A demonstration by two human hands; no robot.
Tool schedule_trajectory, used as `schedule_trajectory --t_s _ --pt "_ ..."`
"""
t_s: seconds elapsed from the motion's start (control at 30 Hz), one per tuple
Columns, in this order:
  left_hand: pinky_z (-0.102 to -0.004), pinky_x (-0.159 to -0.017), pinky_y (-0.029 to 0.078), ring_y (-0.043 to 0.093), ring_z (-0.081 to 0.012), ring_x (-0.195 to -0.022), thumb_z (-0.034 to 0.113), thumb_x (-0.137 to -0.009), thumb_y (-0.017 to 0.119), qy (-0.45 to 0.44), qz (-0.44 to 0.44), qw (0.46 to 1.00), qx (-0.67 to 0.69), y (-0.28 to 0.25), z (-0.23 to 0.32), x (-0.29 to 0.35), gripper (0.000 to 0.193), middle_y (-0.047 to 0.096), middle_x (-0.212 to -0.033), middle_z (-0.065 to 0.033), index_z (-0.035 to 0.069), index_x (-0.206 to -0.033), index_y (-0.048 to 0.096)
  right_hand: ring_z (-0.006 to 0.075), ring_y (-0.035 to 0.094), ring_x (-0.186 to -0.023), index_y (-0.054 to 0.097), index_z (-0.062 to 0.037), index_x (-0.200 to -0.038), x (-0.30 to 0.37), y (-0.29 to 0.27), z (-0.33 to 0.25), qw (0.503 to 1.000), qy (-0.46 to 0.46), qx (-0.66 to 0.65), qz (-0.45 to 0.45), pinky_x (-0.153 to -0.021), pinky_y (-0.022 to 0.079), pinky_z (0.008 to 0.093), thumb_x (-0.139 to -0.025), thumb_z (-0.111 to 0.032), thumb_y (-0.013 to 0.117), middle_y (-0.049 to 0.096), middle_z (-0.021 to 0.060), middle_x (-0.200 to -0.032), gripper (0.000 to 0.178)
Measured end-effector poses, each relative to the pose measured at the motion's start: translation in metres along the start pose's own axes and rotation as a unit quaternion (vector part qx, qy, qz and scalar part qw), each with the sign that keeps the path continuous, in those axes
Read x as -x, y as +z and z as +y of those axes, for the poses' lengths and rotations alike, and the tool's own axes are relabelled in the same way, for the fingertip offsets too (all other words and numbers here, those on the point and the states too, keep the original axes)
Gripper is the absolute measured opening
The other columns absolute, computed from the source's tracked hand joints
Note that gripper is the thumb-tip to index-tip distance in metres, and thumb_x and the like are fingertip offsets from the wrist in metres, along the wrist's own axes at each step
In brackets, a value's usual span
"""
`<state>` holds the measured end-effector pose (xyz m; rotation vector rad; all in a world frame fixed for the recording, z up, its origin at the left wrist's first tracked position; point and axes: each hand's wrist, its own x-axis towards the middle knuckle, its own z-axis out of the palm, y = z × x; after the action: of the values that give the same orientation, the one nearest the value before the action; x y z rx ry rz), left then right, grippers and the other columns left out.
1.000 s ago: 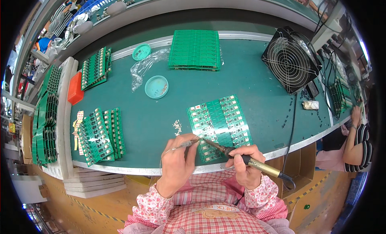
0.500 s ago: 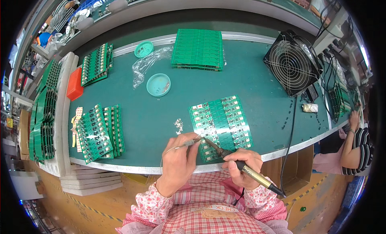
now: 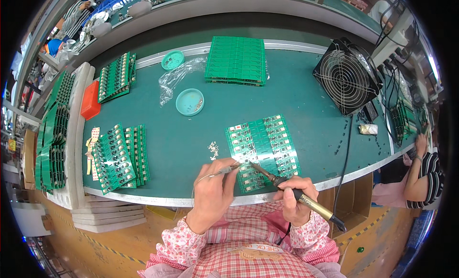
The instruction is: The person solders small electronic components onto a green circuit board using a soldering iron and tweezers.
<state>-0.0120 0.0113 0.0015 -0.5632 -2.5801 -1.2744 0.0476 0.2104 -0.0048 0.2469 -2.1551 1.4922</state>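
L. hand [image 3: 213, 192] pinched thin grey tool [image 3: 223, 171] at left edge of PCB panel [image 3: 263, 141], & R. hand [image 3: 296, 208] grasped soldering iron [image 3: 313, 206] pointed at panel.

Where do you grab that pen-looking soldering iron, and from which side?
Probably best: grip the soldering iron by its thick handle, coming from the person's right, where the right hand holds it. It slants, thin tip pointing left and away over the circuit board, so that side avoids the likely hot end.
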Motion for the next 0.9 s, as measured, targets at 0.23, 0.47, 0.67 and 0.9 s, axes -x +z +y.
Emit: schedule_trajectory --t_s 0.23,0.47,0.67,0.9 --pt "-0.0361 -0.077 0.052 0.066 -0.0302 -0.086 0.001 -0.088 0.069 -0.006 0.001 1.000 0.001 0.000 0.001 0.001 0.013 0.070 -0.100 -0.0103 0.003 -0.101 0.068 0.0148 0.063 -0.054 0.061 -0.0043 -0.097 0.009 0.004 0.005 0.999 0.028 -0.017 0.037 -0.056 0.049 0.0288 -0.092 -0.009 0.063 0.067 0.0018 -0.060 0.007" --pt "-0.0290 -0.082 0.052 0.068 -0.0194 -0.089 -0.002 -0.092 0.066 -0.096 0.052 0.993 0.037 -0.024 -0.002 0.003 0.011 0.069 -0.099 -0.0104 -0.003 -0.103 0.067 0.0148 0.064 -0.054 0.060 -0.0030 -0.097 0.014 0.006 0.008 0.996 0.042 -0.043 0.073 -0.056 0.050 0.0287 -0.094 -0.012 0.061 0.067 0.0048 -0.063 0.009" --pt "-0.0285 -0.079 0.051 0.067 -0.0181 -0.084 0.000 -0.093 0.067 -0.108 0.078 0.991 -0.002 -0.031 -0.017 0.003 0.011 0.068 -0.097 -0.0098 -0.002 -0.104 0.066 0.0140 0.065 -0.054 0.060 -0.0032 -0.098 0.015 0.006 0.006 0.993 0.060 -0.056 0.079 -0.055 0.050 0.0281 -0.096 -0.016 0.061 0.064 0.0046 -0.060 0.013" --pt "-0.0285 -0.076 0.051 0.066 -0.0177 -0.081 0.000 -0.093 0.067 -0.086 0.090 0.992 -0.019 -0.027 -0.020 0.001 0.010 0.068 -0.095 -0.0089 -0.002 -0.103 0.065 0.0141 0.064 -0.053 0.059 -0.0037 -0.098 0.016 0.007 0.007 0.994 0.067 -0.046 0.078 -0.054 0.049 0.0273 -0.097 -0.018 0.060 0.063 0.0049 -0.060 0.014"
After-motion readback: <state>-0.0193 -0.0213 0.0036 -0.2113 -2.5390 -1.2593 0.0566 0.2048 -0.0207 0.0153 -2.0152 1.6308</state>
